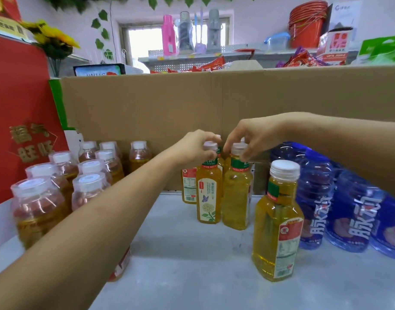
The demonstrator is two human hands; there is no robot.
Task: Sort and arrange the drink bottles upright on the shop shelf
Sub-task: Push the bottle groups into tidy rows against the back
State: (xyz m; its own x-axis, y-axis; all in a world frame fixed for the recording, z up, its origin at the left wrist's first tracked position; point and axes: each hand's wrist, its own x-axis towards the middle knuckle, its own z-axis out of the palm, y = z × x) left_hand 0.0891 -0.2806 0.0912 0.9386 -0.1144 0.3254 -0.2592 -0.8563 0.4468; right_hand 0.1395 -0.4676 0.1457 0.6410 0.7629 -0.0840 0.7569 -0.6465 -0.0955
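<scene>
Left hand [195, 151]: pinching cap, butterfly-label bottle [209, 198]. Right hand [252, 137]: pinching cap, neighbouring bottle [236, 198]. Advised: slide upright, together, flush against cardboard box [147, 108].

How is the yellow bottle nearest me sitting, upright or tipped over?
Upright: the yellow bottle stands on its base on the shelf, white cap on top.
</scene>
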